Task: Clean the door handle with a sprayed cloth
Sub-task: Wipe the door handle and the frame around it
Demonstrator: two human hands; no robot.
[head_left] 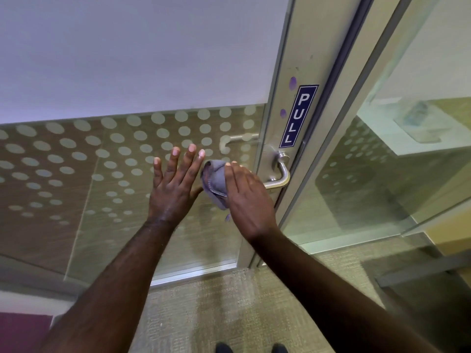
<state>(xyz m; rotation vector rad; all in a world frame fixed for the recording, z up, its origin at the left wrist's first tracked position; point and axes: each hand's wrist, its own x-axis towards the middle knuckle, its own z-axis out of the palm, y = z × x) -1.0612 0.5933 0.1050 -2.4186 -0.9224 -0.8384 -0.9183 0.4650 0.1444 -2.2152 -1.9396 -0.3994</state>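
Observation:
A silver lever door handle point(281, 174) juts from the metal frame of a glass door point(277, 110). My right hand point(244, 197) grips a bunched grey-purple cloth point(215, 180) around the free end of the lever, which is hidden under the cloth and hand. My left hand point(175, 184) is held flat against the glass just left of the cloth, fingers spread and holding nothing.
A blue PULL sticker point(298, 115) sits on the frame above the handle. The glass pane point(102, 154) carries frosted dots and a frosted upper band. A second glass panel point(395, 161) stands to the right. Carpet point(216, 301) lies below, with my shoe tips at the bottom edge.

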